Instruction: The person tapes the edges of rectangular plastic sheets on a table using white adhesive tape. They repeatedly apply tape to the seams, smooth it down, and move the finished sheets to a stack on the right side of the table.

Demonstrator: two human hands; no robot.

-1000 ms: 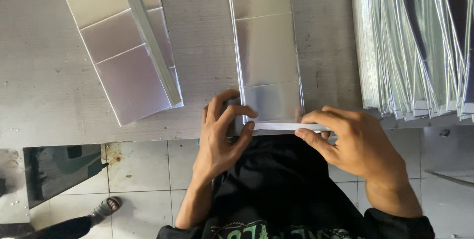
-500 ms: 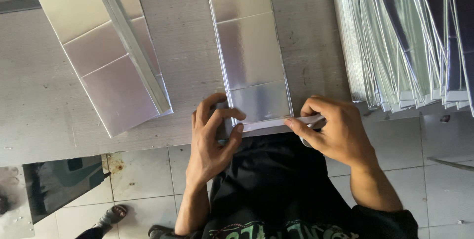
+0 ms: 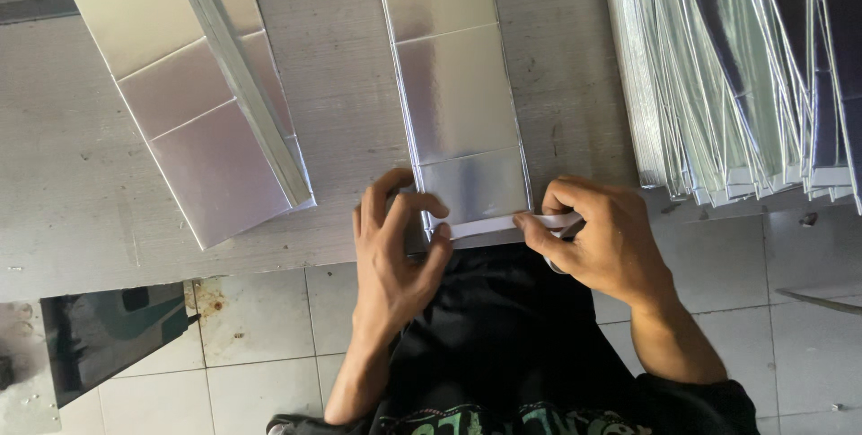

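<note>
The grey worktable (image 3: 81, 184) extends ahead of both hands; bare surface is left open to the left of the left hand, up to a slanted stack of silver sheets (image 3: 193, 112). A fanned pile of foil sheets (image 3: 736, 76) lies just beyond the right hand, cut off by the frame. The long silver strip (image 3: 458, 85) ends at the table edge between the hands. The left hand (image 3: 395, 251) is pinched on its near corner. The right hand (image 3: 597, 242) is pinched on a white tape strip (image 3: 489, 225); its far end is hidden.
</note>
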